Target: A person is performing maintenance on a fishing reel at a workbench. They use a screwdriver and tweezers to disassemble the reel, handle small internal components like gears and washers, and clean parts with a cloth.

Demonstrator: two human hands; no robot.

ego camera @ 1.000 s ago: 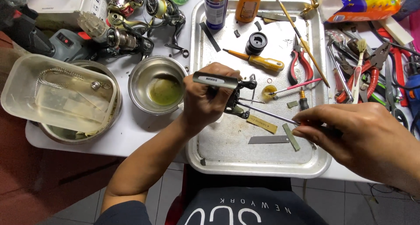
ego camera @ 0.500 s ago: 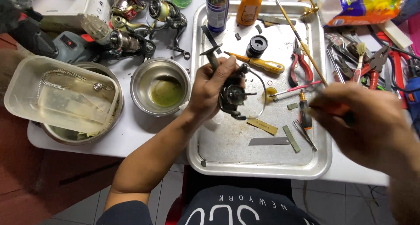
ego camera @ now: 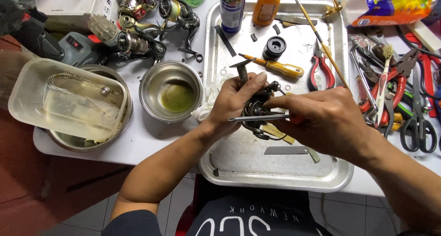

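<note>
Two hands are working on a small black fishing reel (ego camera: 257, 109).
Left hand (ego camera: 236, 103) is gripping it over the shiny metal tray (ego camera: 275, 171); right hand (ego camera: 321, 119) is pinching a thin metal-tipped screwdriver (ego camera: 257, 118) against it.

The left hand (ego camera: 236, 103) reaches in from the lower left on a bare forearm, its fingers curled closed in a grip and its thumb pointing up. The right hand (ego camera: 324, 121) comes in from the lower right, knuckles up, fingers pinched together. The fingertips of both hands nearly meet.
</note>
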